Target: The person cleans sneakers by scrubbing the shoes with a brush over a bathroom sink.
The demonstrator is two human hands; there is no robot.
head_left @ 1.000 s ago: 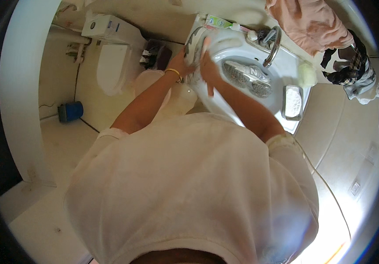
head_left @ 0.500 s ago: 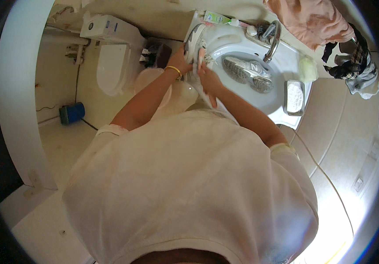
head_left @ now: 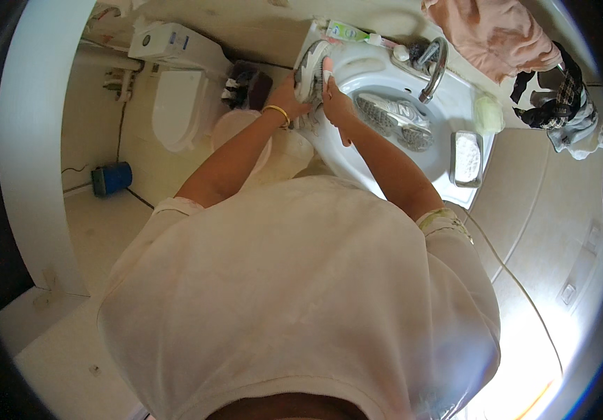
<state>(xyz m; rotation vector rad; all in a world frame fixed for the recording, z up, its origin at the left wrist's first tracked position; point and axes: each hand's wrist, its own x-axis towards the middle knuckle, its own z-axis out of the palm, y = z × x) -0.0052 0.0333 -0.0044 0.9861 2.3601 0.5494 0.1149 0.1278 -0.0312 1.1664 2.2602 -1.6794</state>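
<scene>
At the left edge of the white washbasin, my left hand is closed around a grey-and-white sneaker, holding it up on end. My right hand grips a scrub brush with a pinkish back, its bristles against the shoe's right side. Most of the brush is hidden by my fingers and the shoe. A second grey-and-white sneaker lies on its side in the basin's water, its sole toward me.
The faucet arches over the basin's far side. A soap dish and a pale green sponge-like lump sit on the right rim; a green tube lies at the back. Left are a pink bucket and a toilet.
My right hand and the brush have moved slightly up and right along the shoe. The held sneaker stays almost in place in my left hand.
</scene>
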